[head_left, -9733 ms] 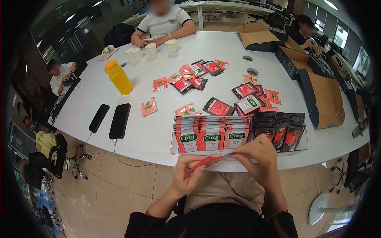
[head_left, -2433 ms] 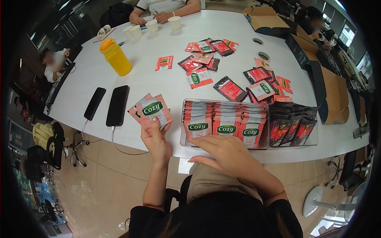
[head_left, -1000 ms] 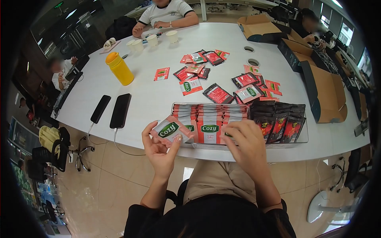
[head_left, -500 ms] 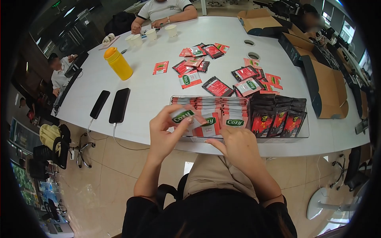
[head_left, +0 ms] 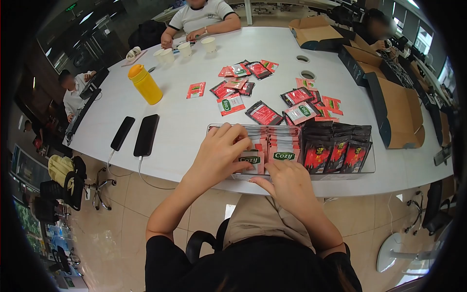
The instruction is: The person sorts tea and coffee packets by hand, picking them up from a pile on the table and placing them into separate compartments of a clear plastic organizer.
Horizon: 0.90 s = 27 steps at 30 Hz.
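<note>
A clear plastic box (head_left: 340, 177) near the table edge holds upright rows of red-and-white Cozy sachets (head_left: 284, 155) and black-and-red sachets (head_left: 318, 155). My left hand (head_left: 219, 151) reaches over its left part with curled fingers. A Cozy sachet (head_left: 250, 159) is under the thumb at the front of a row, its left side partly hidden. The leftmost row is mostly covered by this hand. My right hand (head_left: 292, 182) rests at the box's front edge, fingertips against the front Cozy sachets and thumb stretched out to the left, apart from the fingers.
Loose sachets (head_left: 262, 113) lie in piles behind the box. To the left are two phones (head_left: 146, 135) on cables and a yellow bottle (head_left: 146, 85). Paper cups (head_left: 208, 45) stand near a seated person (head_left: 202, 19). Open cardboard boxes (head_left: 396, 109) line the right side.
My left hand has moved the Cozy sachet from above the box down to the front of a row. My right hand has stayed at the box's front edge. The view has shifted slightly.
</note>
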Each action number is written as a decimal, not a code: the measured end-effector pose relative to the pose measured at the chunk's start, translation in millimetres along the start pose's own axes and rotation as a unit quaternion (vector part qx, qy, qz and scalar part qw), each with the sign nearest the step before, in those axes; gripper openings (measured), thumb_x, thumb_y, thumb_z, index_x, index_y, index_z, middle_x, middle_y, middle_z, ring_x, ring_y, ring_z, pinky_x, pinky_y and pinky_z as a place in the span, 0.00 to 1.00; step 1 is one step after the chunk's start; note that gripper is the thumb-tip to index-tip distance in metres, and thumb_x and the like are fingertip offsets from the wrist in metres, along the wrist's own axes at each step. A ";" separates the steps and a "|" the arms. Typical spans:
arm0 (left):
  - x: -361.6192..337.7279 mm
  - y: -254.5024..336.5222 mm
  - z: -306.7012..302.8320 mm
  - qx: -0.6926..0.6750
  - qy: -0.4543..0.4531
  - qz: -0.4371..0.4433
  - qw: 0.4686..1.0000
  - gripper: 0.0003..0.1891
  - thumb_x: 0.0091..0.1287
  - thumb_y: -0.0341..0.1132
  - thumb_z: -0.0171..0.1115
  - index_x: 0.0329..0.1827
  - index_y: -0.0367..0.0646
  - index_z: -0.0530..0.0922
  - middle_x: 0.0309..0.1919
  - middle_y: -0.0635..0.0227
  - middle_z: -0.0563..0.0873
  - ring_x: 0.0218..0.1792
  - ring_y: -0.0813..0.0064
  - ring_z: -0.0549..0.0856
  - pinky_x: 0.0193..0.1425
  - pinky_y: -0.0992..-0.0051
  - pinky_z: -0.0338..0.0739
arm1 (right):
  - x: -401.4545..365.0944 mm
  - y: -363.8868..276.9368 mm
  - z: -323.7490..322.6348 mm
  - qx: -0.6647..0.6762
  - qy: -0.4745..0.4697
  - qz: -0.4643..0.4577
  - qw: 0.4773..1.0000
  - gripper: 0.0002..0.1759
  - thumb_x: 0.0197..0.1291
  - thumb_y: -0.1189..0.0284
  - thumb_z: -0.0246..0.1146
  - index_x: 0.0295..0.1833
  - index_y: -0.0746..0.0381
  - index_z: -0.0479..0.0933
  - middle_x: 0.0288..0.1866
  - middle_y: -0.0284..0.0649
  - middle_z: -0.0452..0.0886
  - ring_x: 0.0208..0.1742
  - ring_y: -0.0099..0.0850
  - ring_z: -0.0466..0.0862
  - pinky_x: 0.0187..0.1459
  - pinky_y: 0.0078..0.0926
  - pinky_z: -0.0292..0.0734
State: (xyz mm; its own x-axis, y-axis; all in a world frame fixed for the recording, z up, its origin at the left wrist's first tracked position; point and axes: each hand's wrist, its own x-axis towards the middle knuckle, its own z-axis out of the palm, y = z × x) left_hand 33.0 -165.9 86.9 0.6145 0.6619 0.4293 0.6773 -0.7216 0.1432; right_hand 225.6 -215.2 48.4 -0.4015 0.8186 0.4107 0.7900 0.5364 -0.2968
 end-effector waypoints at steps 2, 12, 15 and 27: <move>-1.3 0.4 -8.7 0.007 -0.017 -0.042 0.999 0.25 0.34 0.36 0.78 0.38 0.48 0.75 0.46 0.72 0.75 0.46 0.67 0.75 0.49 0.67 0.68 | -0.2 0.6 1.8 0.003 0.014 -0.004 1.000 0.22 0.55 0.52 0.63 0.32 0.64 0.78 0.27 0.39 0.78 0.32 0.35 0.79 0.36 0.32 0.72; -9.9 -19.4 -15.2 0.042 -0.019 -0.099 0.994 0.40 0.30 0.32 0.79 0.52 0.46 0.68 0.61 0.64 0.68 0.65 0.54 0.65 0.68 0.57 0.61 | 8.2 -8.1 3.7 0.122 0.036 -0.062 0.990 0.24 0.57 0.54 0.63 0.46 0.64 0.77 0.31 0.39 0.79 0.36 0.36 0.78 0.37 0.31 0.72; -10.1 -20.3 -15.0 0.032 -0.030 -0.107 0.993 0.38 0.33 0.30 0.78 0.52 0.46 0.68 0.61 0.63 0.68 0.65 0.54 0.65 0.69 0.57 0.60 | 11.8 -14.9 6.4 0.124 -0.013 -0.074 0.989 0.26 0.58 0.52 0.62 0.51 0.64 0.76 0.31 0.40 0.81 0.38 0.36 0.77 0.40 0.32 0.72; -11.9 -19.3 -16.9 0.027 -0.035 -0.093 0.995 0.32 0.39 0.29 0.75 0.50 0.46 0.70 0.59 0.63 0.72 0.64 0.58 0.69 0.71 0.53 0.58 | 14.1 -18.5 6.0 0.057 -0.024 -0.038 0.997 0.26 0.57 0.51 0.62 0.51 0.61 0.79 0.30 0.42 0.81 0.36 0.36 0.78 0.39 0.34 0.72</move>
State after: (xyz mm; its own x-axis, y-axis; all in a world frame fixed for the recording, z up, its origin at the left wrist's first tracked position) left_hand 5.8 -163.2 94.1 0.5024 0.7968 0.3357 0.8012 -0.5750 0.1658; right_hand 202.5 -212.4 54.5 -0.4822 0.7820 0.3949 0.7002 0.6149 -0.3628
